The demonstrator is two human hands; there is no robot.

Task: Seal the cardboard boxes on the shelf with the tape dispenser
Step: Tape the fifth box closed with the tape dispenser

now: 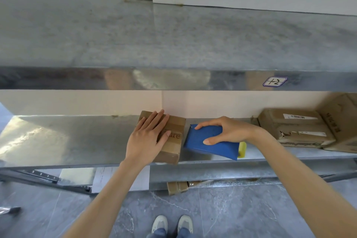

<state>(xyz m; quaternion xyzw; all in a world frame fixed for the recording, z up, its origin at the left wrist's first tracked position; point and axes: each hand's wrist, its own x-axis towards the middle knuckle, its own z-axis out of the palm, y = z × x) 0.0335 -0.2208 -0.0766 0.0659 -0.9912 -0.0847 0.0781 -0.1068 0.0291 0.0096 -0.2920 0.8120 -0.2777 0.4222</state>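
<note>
Pinning the small cardboard box (174, 142) down with a flat left hand (148, 137) looks like the right call to me. The fingers are straight and spread over the lid, palm pressing. The box sits on the metal shelf (77, 141) near its front edge. It's plain brown corrugated card with some dark print on top, and what looks like tape banding across the lid. My guess is it's light and would skate around on that smooth, shiny sheet metal the moment anything drags across it.

The right hand (229, 130) is wrapped around the tape dispenser (212, 147), thumb on the near side and fingers curled over the far edge. It's a blue, wedge-shaped, hard-looking body with a yellow bit (242, 149) poking out at the near right end. It rests on the shelf just beside the box, not touching it as far as I can tell. It looks rigid and easy to grab around the middle. I can't see the blade or the roll from here, so watch your fingers.

The bigger boxes (295, 129) further right look battered, with torn labels and soft, dented corners, so they'll probably give under pressure.
</note>
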